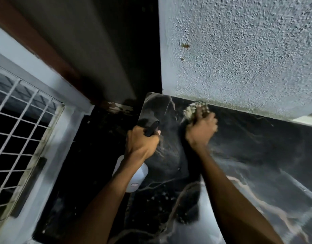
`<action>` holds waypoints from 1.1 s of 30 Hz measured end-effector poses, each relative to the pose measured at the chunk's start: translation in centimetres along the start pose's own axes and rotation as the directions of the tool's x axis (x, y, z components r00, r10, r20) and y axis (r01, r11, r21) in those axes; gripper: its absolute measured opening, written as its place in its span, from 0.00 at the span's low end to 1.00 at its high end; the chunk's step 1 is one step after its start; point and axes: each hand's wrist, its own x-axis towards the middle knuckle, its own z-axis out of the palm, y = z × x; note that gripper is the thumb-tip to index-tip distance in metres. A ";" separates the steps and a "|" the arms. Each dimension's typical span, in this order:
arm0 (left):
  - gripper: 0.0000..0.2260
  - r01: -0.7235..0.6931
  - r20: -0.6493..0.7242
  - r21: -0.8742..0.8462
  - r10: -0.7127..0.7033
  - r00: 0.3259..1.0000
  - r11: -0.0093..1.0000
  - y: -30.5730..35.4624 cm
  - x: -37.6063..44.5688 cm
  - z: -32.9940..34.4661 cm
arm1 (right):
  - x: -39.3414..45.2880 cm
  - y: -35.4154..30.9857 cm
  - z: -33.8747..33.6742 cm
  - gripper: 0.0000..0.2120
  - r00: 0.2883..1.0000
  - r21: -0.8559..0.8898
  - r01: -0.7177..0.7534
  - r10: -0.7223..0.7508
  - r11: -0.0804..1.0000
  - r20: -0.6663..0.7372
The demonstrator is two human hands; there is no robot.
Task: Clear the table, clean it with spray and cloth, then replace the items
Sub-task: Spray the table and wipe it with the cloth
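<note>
The right hand (201,131) presses a bunched cream cloth (195,110) on the far corner of the black marble tabletop (257,155); the left hand (142,141), nearer, grips the translucent white spray bottle (139,175).

Just the one view here, worn on the head, looking forward and steeply down over both forearms onto the dark marbled counter (257,155), close in. It's wide-angle and tilted, taking in the rough wall (239,50) beyond and a barred window (19,124) far left.

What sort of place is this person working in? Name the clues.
Probably a home, by a doorway: a rough-plastered wall, a barred window grille and a dark marble-look table against the wall.
</note>
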 end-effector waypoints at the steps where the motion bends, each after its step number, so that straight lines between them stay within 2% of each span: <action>1: 0.17 0.000 -0.005 -0.014 0.000 1.000 1.000 -0.1 -0.1 -0.3 | -0.6 -1.9 0.6 0.34 0.994 -0.005 0.099 -0.099 0.995 0.050; 3: 0.17 0.010 -0.018 -0.034 -0.010 1.000 0.999 -0.5 -0.1 -0.8 | -1.9 -4.4 1.5 0.34 0.944 0.009 0.296 -0.294 0.955 0.146; 6: 0.12 0.021 -0.031 -0.066 -0.023 0.999 0.998 -1.2 0.0 -1.4 | -4.5 -3.3 1.5 0.33 0.806 0.049 0.541 -0.534 0.840 0.257; 7: 0.12 0.025 -0.034 -0.085 -0.028 0.999 0.996 -1.3 0.1 -1.6 | -5.2 -1.7 1.2 0.33 0.771 0.079 0.584 -0.582 0.808 0.259; 8: 0.12 0.031 -0.033 -0.105 -0.035 0.999 0.994 -1.5 0.3 -1.8 | -5.5 0.5 0.8 0.32 0.766 0.109 0.589 -0.597 0.800 0.239; 10: 0.13 0.035 -0.019 -0.134 -0.038 0.999 0.990 -1.8 0.5 -2.0 | -5.0 4.6 -0.2 0.30 0.848 0.109 0.501 -0.512 0.859 0.136; 12: 0.15 0.027 -0.019 -0.149 -0.030 0.999 0.988 -2.2 0.8 -2.2 | -3.0 5.7 -0.7 0.31 0.956 0.063 0.288 -0.291 0.956 0.043; 13: 0.16 0.024 -0.018 -0.155 -0.027 0.999 0.988 -2.2 0.9 -2.3 | -1.7 4.8 -0.5 0.32 0.985 0.052 0.171 -0.172 0.984 0.018; 15: 0.16 0.018 -0.021 -0.163 -0.022 1.000 0.986 -2.4 1.1 -2.3 | 0.4 0.8 0.7 0.34 0.997 0.020 0.077 -0.077 0.997 0.003; 17: 0.17 0.019 -0.037 -0.177 -0.026 0.999 0.984 -2.5 1.2 -2.5 | 0.8 -4.3 2.0 0.34 0.987 0.014 0.145 -0.145 0.989 0.070; 19: 0.16 0.018 -0.066 -0.185 -0.031 0.997 0.983 -2.6 1.4 -3.0 | -0.5 -8.1 3.3 0.32 0.919 0.016 0.361 -0.359 0.932 0.164; 22: 0.08 0.007 -0.101 -0.154 -0.023 0.995 0.988 -2.9 1.6 -3.9 | -4.9 -9.7 4.5 0.23 0.710 0.108 0.656 -0.659 0.747 0.247; 24: 0.04 -0.019 -0.135 -0.119 0.003 0.991 0.993 -3.2 1.5 -4.5 | -6.0 -8.4 4.4 0.22 0.556 0.189 0.773 -0.791 0.605 0.256; 25: 0.05 -0.027 -0.145 -0.116 0.010 0.989 0.993 -3.5 1.5 -4.7 | -5.2 -7.8 4.2 0.24 0.506 0.177 0.810 -0.819 0.559 0.271; 26: 0.06 -0.026 -0.146 -0.126 0.008 0.989 0.992 -3.9 1.5 -4.9 | -3.7 -7.6 4.2 0.25 0.497 0.116 0.831 -0.820 0.544 0.283; 28: 0.09 -0.003 -0.137 -0.166 -0.020 0.990 0.986 -4.6 1.4 -5.3 | 0.3 -9.0 4.4 0.26 0.594 -0.056 0.793 -0.751 0.606 0.288; 31: 0.13 0.020 -0.126 -0.205 -0.047 0.991 0.979 -5.3 1.1 -5.5 | 3.3 -12.0 4.8 0.32 0.784 -0.103 0.610 -0.581 0.785 0.218; 33: 0.15 0.031 -0.124 -0.217 -0.059 0.991 0.976 -5.6 0.6 -5.8 | 1.4 -12.6 5.5 0.34 0.814 -0.106 0.566 -0.534 0.817 0.228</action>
